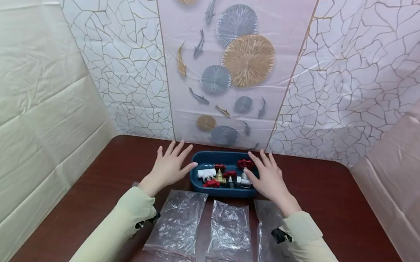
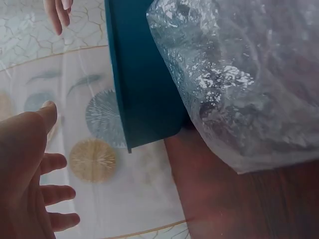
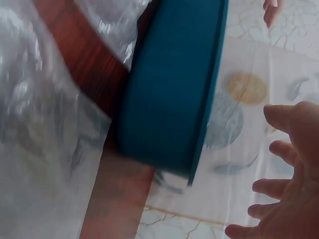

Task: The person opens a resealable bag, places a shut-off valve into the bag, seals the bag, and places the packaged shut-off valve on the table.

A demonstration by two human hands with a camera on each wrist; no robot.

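Note:
A blue oval tub [image 1: 222, 194] holds several valves and fittings, among them a white tee-shaped one [image 1: 206, 173], a brass valve [image 1: 220, 177] and ones with red handwheels [image 1: 211, 183]. My left hand [image 1: 167, 167] hovers at the tub's left end, fingers spread and thumb near the rim. Over the right end, my right hand [image 1: 269, 178] spreads its fingers likewise. Both hold nothing; whether either touches the rim I cannot tell. In the left wrist view the left hand [image 2: 25, 174] appears beside the tub wall [image 2: 144, 89]; the right wrist view shows the right hand [image 3: 294, 174] similarly.
Three clear zip bags lie flat in front of the tub: a left one [image 1: 178, 226], a middle one [image 1: 230, 235] and a right one [image 1: 273, 244], partly under my right forearm. The dark red tabletop [image 1: 111, 189] meets a patterned cloth backdrop [image 1: 220, 106] behind.

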